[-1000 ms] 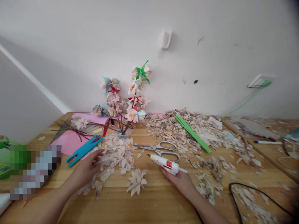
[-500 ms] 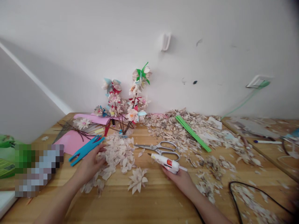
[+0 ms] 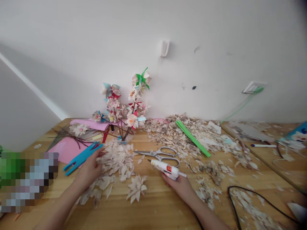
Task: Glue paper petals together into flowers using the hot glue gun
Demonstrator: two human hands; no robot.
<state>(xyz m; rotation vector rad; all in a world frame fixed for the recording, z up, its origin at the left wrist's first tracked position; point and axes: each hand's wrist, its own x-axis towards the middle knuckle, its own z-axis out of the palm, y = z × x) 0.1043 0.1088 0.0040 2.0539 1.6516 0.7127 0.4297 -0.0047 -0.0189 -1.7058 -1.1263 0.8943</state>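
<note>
My right hand is wrapped round a white glue gun, its nozzle pointing left. My left hand rests at the left edge of a pile of pale petals, beside a blue paper strip. Its fingers are bent, and whether they hold a petal is hidden. Between the hands lies a pale petal flower. Silver scissors lie behind the glue gun. Upright brown stems with paper flowers stand at the back.
Dried petals cover the back right, with a green strip on them. Pink paper and loose stems are at the left. A black cable curves at the right, near a pen. A wall socket is behind.
The view has shifted, so most things appear farther left. My left hand has moved slightly over the petals, its fingers drawn closer together. My right hand keeps the glue gun.
</note>
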